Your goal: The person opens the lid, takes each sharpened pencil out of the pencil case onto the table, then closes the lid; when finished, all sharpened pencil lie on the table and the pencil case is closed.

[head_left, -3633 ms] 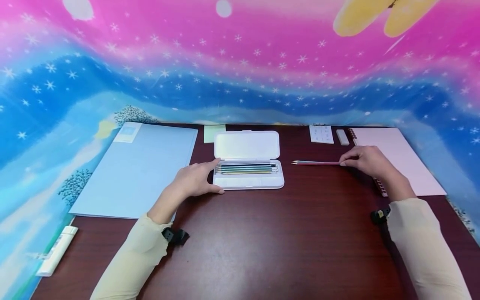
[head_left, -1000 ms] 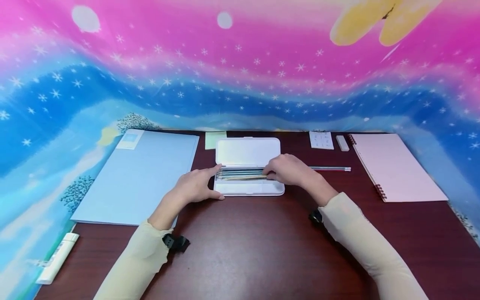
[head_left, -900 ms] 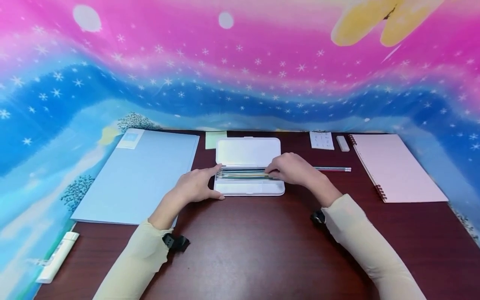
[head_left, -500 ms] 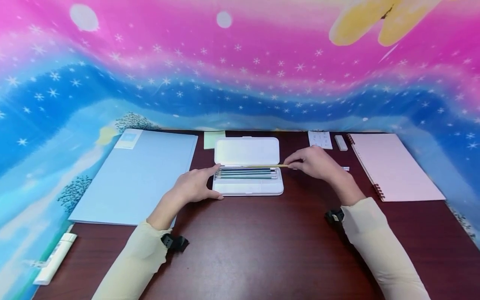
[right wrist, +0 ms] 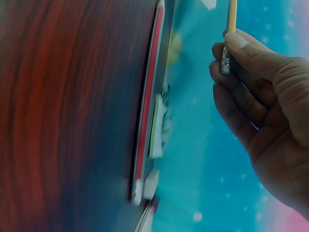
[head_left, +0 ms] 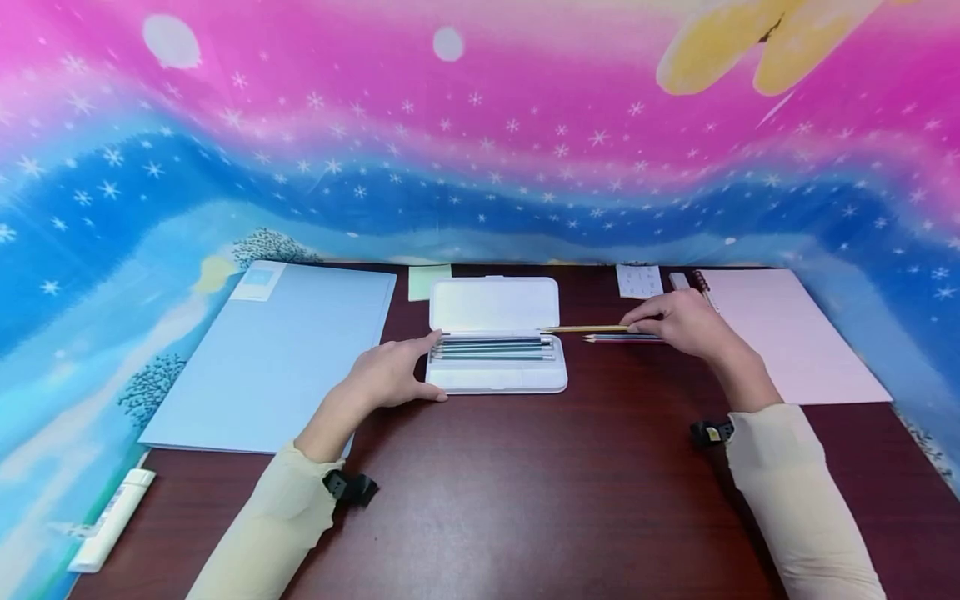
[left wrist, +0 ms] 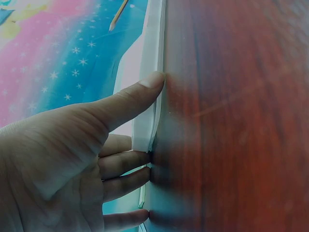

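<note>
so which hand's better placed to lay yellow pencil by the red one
Likely the right hand: it pinches the yellow pencil near the red pencil; the left hand holds the pencil case.

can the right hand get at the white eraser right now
Probably yes: the white eraser lies just beyond the right hand, partly hidden by it. But that hand pinches the yellow pencil, so it would likely need to put that down first.
</note>
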The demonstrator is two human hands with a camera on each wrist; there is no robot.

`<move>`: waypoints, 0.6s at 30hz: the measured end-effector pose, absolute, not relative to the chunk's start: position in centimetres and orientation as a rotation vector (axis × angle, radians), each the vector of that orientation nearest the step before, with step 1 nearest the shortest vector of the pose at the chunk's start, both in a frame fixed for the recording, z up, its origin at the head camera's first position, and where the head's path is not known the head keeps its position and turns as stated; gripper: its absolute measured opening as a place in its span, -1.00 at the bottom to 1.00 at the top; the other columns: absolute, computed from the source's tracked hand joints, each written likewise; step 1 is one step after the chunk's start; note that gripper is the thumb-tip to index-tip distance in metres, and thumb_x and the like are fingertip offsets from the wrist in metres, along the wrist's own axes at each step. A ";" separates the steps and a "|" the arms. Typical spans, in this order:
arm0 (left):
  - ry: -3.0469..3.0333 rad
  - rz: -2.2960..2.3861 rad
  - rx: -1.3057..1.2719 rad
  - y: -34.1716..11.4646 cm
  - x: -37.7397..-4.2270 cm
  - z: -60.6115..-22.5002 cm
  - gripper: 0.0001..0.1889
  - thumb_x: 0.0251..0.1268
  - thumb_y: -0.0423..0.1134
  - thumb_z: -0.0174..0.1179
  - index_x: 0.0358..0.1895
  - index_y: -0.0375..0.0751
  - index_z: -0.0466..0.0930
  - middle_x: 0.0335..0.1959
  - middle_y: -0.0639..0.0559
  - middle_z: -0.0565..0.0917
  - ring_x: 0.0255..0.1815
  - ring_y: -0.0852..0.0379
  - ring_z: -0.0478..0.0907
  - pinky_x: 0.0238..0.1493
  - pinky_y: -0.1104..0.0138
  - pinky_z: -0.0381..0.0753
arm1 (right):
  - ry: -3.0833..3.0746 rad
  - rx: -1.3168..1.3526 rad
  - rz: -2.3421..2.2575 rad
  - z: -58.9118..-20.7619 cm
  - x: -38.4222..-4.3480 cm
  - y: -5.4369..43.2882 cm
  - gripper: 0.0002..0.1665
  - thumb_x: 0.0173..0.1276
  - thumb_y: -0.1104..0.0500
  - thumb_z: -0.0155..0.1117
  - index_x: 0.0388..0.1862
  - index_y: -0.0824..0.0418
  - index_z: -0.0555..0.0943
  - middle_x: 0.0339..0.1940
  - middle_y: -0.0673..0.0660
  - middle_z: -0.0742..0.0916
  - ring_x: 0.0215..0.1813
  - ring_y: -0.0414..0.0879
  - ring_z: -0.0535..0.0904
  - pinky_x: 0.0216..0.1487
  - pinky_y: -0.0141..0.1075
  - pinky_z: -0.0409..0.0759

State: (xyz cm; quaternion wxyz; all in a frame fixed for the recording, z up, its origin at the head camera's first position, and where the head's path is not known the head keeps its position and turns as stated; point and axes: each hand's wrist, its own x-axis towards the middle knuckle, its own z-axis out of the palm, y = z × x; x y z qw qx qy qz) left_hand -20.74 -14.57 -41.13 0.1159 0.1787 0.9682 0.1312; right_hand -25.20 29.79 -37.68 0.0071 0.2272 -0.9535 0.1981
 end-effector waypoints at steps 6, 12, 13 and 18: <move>2.830 0.380 0.541 -14.6 -20.7 -41.1 0.06 0.11 0.29 0.42 0.63 -0.01 0.13 0.48 -0.13 0.46 0.36 -0.17 0.52 0.22 -0.11 0.55 | -3.000 0.591 0.636 -38.7 -24.9 32.8 -0.84 0.39 0.20 0.39 -0.16 0.01 0.85 -0.17 0.11 0.86 -0.24 -0.13 0.70 -0.26 -0.33 0.53; 2.829 0.376 0.539 -14.6 -20.8 -41.2 0.06 0.10 0.29 0.42 0.63 0.00 0.12 0.48 -0.12 0.46 0.37 -0.16 0.52 0.22 -0.11 0.55 | -3.040 0.494 0.637 -39.4 -24.8 35.0 -0.86 0.39 0.18 0.40 -0.20 -0.01 0.86 -0.22 0.08 0.86 -0.14 0.00 0.72 -0.13 -0.22 0.58; 2.830 0.377 0.539 -14.6 -20.8 -41.2 0.07 0.10 0.29 0.42 0.63 0.00 0.12 0.48 -0.12 0.46 0.37 -0.16 0.52 0.22 -0.11 0.55 | -3.048 0.482 0.631 -39.4 -24.7 35.3 -0.86 0.38 0.17 0.40 -0.20 -0.01 0.86 -0.23 0.07 0.86 -0.12 0.02 0.73 -0.10 -0.19 0.59; 2.829 0.386 0.537 -14.5 -20.7 -41.1 0.06 0.10 0.28 0.43 0.63 0.00 0.12 0.48 -0.12 0.46 0.37 -0.16 0.52 0.21 -0.11 0.55 | -3.055 0.514 0.590 -39.9 -24.6 36.5 -0.87 0.35 0.21 0.43 -0.22 0.03 0.86 -0.20 0.10 0.84 -0.08 0.08 0.72 0.01 0.01 0.62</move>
